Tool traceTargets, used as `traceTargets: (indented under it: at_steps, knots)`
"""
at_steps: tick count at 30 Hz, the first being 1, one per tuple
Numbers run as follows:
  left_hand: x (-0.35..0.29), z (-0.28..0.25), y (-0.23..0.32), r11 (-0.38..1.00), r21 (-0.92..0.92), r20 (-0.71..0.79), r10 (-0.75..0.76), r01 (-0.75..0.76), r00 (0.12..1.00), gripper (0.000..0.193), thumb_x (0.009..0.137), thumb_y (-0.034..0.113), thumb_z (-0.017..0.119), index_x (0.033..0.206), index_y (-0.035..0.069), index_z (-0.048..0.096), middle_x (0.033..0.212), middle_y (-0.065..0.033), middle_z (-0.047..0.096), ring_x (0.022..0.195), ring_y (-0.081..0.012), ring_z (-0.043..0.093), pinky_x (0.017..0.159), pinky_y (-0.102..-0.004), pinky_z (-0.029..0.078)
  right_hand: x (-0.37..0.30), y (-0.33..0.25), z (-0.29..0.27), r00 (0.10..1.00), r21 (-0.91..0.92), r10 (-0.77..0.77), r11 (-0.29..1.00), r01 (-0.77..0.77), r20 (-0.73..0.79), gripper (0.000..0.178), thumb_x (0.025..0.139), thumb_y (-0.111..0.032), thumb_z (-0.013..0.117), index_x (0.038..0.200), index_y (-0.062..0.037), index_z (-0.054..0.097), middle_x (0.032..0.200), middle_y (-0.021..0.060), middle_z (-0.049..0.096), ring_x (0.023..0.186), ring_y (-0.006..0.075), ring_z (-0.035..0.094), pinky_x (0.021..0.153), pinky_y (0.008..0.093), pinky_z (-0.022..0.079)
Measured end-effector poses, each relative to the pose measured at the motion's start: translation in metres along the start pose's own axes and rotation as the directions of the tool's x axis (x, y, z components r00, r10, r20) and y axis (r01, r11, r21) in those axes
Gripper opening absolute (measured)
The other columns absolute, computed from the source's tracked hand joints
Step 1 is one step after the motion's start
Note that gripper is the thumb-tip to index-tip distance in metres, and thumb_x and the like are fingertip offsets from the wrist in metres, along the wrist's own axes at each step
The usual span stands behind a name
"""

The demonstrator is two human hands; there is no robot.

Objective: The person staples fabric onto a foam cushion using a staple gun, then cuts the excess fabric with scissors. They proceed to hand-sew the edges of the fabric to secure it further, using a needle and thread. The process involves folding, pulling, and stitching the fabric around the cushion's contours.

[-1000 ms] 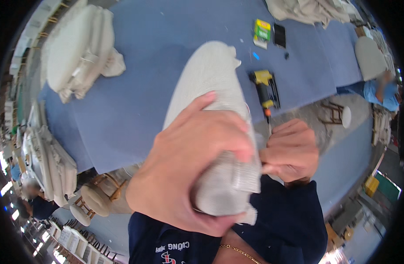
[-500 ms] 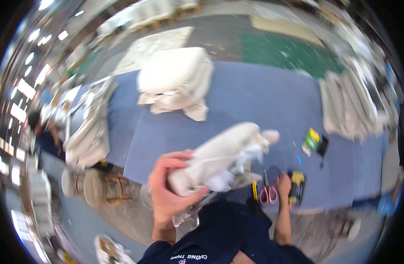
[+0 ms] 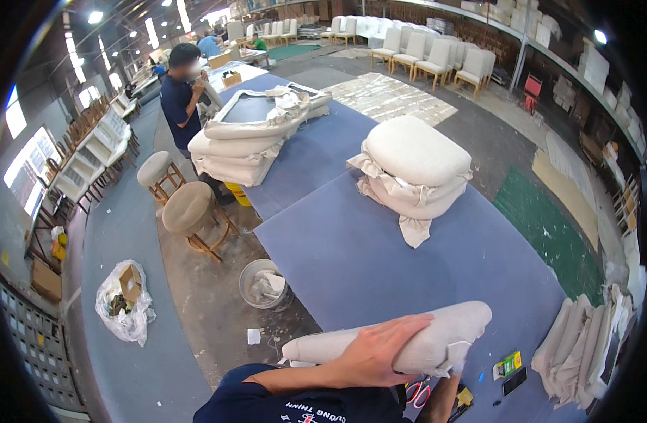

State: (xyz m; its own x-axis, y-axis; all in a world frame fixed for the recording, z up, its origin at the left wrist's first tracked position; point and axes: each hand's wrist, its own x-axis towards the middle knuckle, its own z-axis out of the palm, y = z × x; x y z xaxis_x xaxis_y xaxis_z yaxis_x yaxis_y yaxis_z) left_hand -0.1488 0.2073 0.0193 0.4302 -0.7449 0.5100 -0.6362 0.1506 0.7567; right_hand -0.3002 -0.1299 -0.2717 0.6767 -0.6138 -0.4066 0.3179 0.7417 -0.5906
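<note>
A beige fabric-covered seat cushion (image 3: 447, 331) lies across the front of my body at the near edge of the blue table. My left hand (image 3: 387, 349) is laid over its top and grips it, with the fingers stretched along the cloth. Loose fabric hangs at the cushion's right end. There my right forearm (image 3: 442, 398) comes up from below, and the right hand is hidden behind the cushion. Under that end, scissors with red-edged handles (image 3: 417, 393) show in part, next to a yellow and black tool (image 3: 464, 396).
Covered cushions (image 3: 415, 166) are stacked on the blue table (image 3: 352, 261), with further stacks (image 3: 239, 144) at far left and folded pieces (image 3: 574, 349) at right. A phone (image 3: 514, 381) lies near a green-yellow box (image 3: 507, 364). A bucket (image 3: 266, 285), stools (image 3: 188, 209) and a co-worker (image 3: 181, 106) are left.
My view has swung left. The cushion, earlier held up at one end by my left hand, now lies level against me with that hand over it. My right hand has gone behind the cushion.
</note>
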Motion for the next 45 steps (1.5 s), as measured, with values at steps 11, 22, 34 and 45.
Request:
traceTargets:
  at_steps: [11, 22, 34, 45]
  knots:
    - [0.028, 0.005, -0.053, 0.911, -0.376, -0.188, 0.106, -0.171, 0.976, 0.094, 0.062, 0.017, 0.094, 0.142, 0.004, 0.046, 0.142, -0.0167, 0.057, 0.130, -0.0312, 0.059, 0.106, -0.0414, 0.049, -0.027, -0.159, 0.085, 0.662, -0.879, -0.687, 0.069, 0.471, 0.301, 0.049, 0.104, -0.043, 0.042, 0.104, -0.0018, 0.069, 0.103, 0.0102, 0.071, 0.096, 0.0231, 0.066, 0.089, 0.0404, 0.052]
    - [0.096, 0.036, -0.103, 0.907, -0.411, 0.036, -0.085, 0.092, 0.996, 0.075, 0.079, 0.011, 0.086, 0.141, 0.000, 0.046, 0.145, -0.0160, 0.051, 0.134, -0.0244, 0.052, 0.112, -0.0375, 0.043, -0.029, -0.087, 0.257, 0.256, -0.625, -0.642, -0.449, 0.638, 0.723, 0.040, 0.096, -0.031, 0.042, 0.093, -0.0008, 0.068, 0.098, 0.0160, 0.068, 0.102, 0.0373, 0.062, 0.103, 0.0488, 0.040]
    - [0.052, 0.031, -0.114, 0.868, -0.489, -0.111, -0.155, 0.082, 0.982, 0.063, 0.068, 0.004, 0.093, 0.121, 0.001, 0.058, 0.134, -0.0209, 0.062, 0.126, -0.0299, 0.062, 0.103, -0.0392, 0.051, -0.060, -0.038, 0.267, 0.233, -0.690, -0.692, -0.508, 0.515, 0.683, 0.052, 0.093, -0.037, 0.033, 0.089, 0.0004, 0.070, 0.093, 0.0159, 0.070, 0.096, 0.0343, 0.066, 0.107, 0.0511, 0.036]
    - [0.098, 0.024, -0.119, 0.950, -0.307, 0.225, 0.136, -0.063, 0.965, 0.068, 0.068, 0.002, 0.087, 0.129, 0.002, 0.058, 0.138, -0.0189, 0.060, 0.133, -0.0371, 0.055, 0.109, -0.0418, 0.046, -0.096, -0.047, 0.266, 0.334, -0.757, -0.692, -0.494, 0.428, 0.641, 0.043, 0.092, -0.040, 0.048, 0.102, -0.0082, 0.075, 0.110, 0.0096, 0.072, 0.111, 0.0317, 0.064, 0.115, 0.0543, 0.025]
